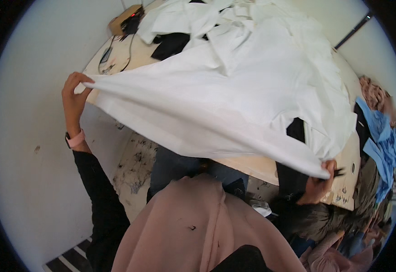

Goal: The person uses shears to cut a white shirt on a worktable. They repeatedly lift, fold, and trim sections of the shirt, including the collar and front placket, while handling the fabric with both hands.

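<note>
A large white garment [193, 115] is stretched between my two hands, its near edge folded over and hanging past the table's front edge. At the left, my left hand [74, 97] is closed on one corner, fingers pinching the cloth. My right hand [320, 185] grips the opposite end of that edge, lower and nearer to me. A small dark pointed thing [339, 172] sticks out beside the right fingers; its kind I cannot make out. The rest of the garment spreads over the table toward the far side and merges with other white cloth.
On the pale table [252, 168], black cloth [173, 45] lies among the white pieces. A cardboard box [124, 20] with a dark device stands at the far left, near a cable. Blue garments [379, 131] hang in a pile at the right. The wall [30, 113] borders my left.
</note>
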A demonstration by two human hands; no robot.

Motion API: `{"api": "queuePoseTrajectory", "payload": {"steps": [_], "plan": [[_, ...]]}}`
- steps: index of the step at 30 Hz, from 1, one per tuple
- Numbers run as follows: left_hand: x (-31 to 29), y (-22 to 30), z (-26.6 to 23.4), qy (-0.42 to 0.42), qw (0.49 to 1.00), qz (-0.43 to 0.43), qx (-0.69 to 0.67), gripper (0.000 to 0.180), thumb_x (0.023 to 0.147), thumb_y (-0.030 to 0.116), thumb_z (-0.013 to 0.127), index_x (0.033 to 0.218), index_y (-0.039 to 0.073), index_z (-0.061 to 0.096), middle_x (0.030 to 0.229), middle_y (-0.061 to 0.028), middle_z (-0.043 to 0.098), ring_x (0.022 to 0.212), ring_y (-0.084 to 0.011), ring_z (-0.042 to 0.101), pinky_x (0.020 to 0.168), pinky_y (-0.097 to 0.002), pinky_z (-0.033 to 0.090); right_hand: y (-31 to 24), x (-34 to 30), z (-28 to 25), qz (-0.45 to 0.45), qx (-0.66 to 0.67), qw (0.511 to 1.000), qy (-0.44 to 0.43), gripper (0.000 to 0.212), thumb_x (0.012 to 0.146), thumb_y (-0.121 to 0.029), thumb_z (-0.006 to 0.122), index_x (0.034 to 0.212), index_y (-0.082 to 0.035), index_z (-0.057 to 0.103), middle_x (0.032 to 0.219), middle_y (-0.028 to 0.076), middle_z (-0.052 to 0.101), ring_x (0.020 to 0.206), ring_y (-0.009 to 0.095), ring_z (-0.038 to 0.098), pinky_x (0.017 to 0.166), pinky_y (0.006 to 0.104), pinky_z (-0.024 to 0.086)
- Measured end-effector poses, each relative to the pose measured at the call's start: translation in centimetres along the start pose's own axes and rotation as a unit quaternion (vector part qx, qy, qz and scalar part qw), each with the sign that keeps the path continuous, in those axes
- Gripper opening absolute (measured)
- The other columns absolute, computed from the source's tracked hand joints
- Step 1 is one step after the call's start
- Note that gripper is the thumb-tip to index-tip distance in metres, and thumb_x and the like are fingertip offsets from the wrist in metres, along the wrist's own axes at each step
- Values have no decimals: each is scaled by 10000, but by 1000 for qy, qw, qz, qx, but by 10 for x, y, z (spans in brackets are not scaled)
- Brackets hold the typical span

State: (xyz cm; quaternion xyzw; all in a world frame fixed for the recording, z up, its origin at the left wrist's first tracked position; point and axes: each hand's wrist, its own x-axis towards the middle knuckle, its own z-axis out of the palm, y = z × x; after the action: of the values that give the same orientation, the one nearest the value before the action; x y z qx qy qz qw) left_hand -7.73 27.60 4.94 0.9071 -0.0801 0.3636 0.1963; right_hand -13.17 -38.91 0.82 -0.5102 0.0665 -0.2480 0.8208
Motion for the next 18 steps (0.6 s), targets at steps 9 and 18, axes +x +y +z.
{"api": "queuePoseTrajectory", "payload": {"steps": [9, 18], "plan": [[-133, -8, 7, -32, 994, -81, 65, 236, 684, -59, 767, 849, 94, 694, 952, -10, 706, 972, -240, 648, 862, -361, 477, -9, -33, -51, 228, -407, 823, -325, 289, 813, 84, 635, 1076, -30, 605, 923, 0, 598, 828, 68, 521, 769, 217, 389], [-137, -10, 10, -51, 991, -67, 108, 269, 737, -9, 760, 966, 127, 723, 1035, -5, 686, 977, -254, 619, 877, -390, 457, 2, -45, -51, 75, -479, 820, -303, 313, 704, 161, 644, 982, 20, 680, 1040, 88, 626, 957, 185, 595, 883, 315, 461]]}}
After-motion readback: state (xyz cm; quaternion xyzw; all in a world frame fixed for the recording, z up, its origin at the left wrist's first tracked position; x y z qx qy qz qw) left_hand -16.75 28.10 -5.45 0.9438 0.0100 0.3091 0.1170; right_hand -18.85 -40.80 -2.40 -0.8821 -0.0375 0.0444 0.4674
